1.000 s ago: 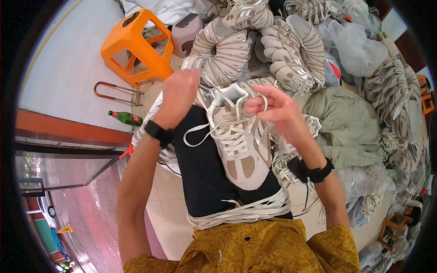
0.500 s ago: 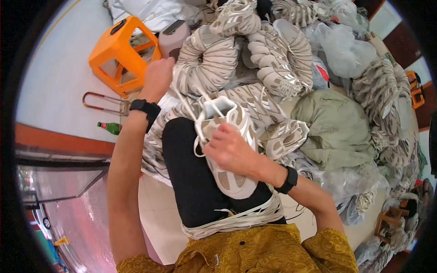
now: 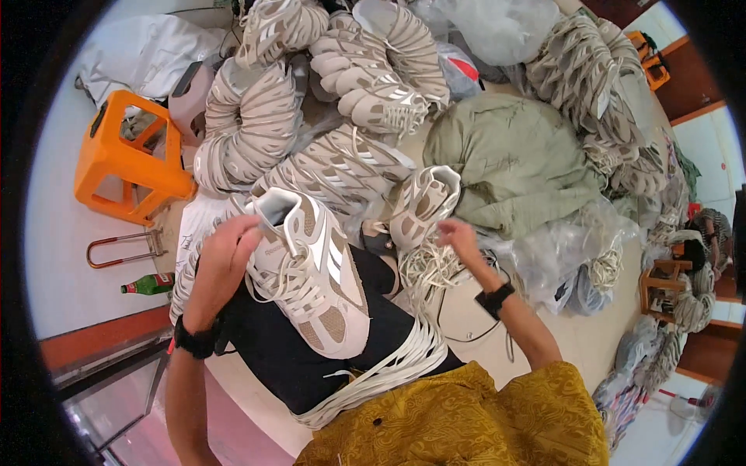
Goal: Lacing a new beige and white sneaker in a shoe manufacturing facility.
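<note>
While the left hand (image 3: 225,252) grips the heel of the laced shoe (image 3: 311,279) on the lap, the right hand (image 3: 458,233) has let go of it and swung out, fingers loose and empty, toward the unlaced shoe (image 3: 423,203) and the laces (image 3: 427,268) beside it (a second ago both hands were tying). Lacing on this one looks finished; shoe stacks (image 3: 249,124) and an orange stool (image 3: 128,167) lie beyond

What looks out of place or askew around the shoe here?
A green bottle lies on its side on the floor at left, near a loose bent metal bar. The shoe held by the left hand sits tilted on the lap. The right hand hovers over a tangled pile of laces.
</note>
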### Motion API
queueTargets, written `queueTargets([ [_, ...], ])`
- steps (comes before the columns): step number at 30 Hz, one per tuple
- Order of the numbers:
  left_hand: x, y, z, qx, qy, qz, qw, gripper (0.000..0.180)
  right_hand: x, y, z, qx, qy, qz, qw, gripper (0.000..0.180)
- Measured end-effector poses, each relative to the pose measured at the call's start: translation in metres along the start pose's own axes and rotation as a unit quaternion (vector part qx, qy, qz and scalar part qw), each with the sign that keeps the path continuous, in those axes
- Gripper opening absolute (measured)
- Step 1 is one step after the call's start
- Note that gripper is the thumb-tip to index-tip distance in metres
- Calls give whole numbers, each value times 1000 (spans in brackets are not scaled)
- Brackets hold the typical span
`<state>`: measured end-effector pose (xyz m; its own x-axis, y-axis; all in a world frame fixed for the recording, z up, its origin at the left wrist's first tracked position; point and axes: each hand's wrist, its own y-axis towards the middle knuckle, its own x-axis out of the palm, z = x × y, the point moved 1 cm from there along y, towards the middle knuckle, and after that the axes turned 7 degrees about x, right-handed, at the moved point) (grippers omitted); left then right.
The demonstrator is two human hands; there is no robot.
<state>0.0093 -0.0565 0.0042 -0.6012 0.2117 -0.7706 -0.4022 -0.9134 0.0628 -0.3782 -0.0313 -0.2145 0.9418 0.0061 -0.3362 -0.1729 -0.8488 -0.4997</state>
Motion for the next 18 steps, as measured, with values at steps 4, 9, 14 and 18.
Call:
queueTargets([
  [4,10,-2,15,21,69,-30,997,27,-24,69,11,-169,-203,66,962,42],
  [9,18,16,18,-64,145,-60,986,35,14,139,9,-183,-369,91,906,47],
  [14,3,31,13,-220,-61,-62,972,23,3,144,6,-170,-353,56,918,23],
  [18,-39,57,0,-190,-7,-7,982,17,-83,135,-56,-93,-28,-9,995,11],
])
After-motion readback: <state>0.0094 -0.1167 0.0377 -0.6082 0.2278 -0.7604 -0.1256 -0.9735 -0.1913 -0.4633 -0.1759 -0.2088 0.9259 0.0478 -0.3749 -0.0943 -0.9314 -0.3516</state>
